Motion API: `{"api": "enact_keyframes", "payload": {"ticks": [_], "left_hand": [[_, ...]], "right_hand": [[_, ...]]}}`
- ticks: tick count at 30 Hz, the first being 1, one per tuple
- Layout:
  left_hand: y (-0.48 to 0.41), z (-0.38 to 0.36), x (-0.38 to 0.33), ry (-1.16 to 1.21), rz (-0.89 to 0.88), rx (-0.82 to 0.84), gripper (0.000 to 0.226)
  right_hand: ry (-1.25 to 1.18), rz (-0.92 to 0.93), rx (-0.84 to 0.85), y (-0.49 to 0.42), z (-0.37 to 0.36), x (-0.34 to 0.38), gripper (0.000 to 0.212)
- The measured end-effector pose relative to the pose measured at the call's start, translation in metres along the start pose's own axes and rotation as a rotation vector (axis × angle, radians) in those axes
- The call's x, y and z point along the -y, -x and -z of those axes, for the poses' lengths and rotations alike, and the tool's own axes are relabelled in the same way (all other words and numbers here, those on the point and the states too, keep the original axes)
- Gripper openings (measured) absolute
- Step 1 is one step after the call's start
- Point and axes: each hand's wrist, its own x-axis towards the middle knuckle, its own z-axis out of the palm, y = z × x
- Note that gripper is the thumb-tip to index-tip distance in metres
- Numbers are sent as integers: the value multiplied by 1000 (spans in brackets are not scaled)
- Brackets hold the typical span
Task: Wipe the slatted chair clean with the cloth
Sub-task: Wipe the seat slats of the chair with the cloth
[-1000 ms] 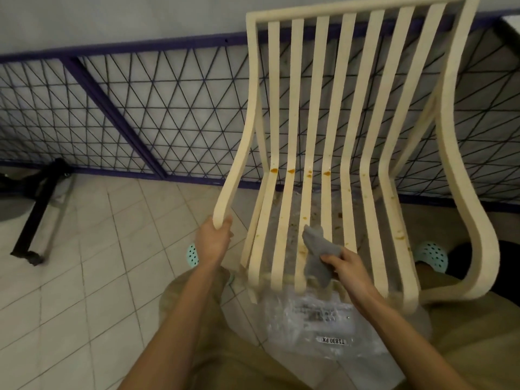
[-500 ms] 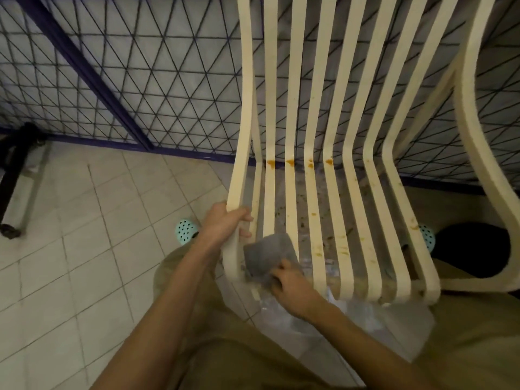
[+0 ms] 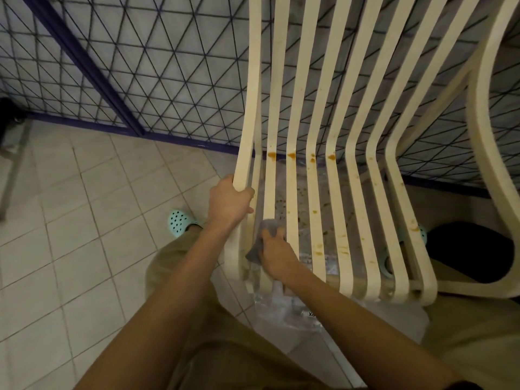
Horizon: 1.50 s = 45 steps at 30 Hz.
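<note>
Since a moment ago the right hand has slid its grey cloth, pinched under the fingers, up the seat's leftmost slats, while the left hand stays wrapped around the cream slatted chair's left rail, orange stains dotting the slats beyond.

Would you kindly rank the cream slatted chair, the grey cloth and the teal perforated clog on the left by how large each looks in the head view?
Largest to smallest:
1. Cream slatted chair, filling much of the frame.
2. Grey cloth and teal perforated clog: these look alike in size, and both are partly hidden, so I would not rank them.
</note>
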Motion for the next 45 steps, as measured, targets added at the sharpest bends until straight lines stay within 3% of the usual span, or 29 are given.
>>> {"api": "enact_keyframes", "payload": {"ticks": [6, 14, 16, 19, 22, 25, 37, 45], "left_hand": [[-3, -3, 3, 17, -19, -18, 12], [-3, -5, 8, -31, -25, -45, 14], [-1, -4, 6, -74, -67, -72, 18], [0, -2, 0, -274, -250, -113, 44], [-15, -4, -14, -545, -295, -24, 81], [-41, -11, -34, -627, -291, 17, 96], [-71, -18, -41, -574, -331, -45, 97], [-74, -19, -39, -585, -334, -55, 97]], "right_hand": [[40, 135, 47, 52, -34, -10, 29], [22, 27, -106, -3, -1, -17, 51], [-1, 63, -54, 0, 7, -12, 50], [88, 154, -14, 13, -1, -9, 76], [160, 263, -26, 20, -11, -18, 72], [166, 308, 7, 32, -22, -26, 70], [49, 129, -39, -49, 13, -4, 76], [13, 163, -30, 19, -33, -7, 79]]}}
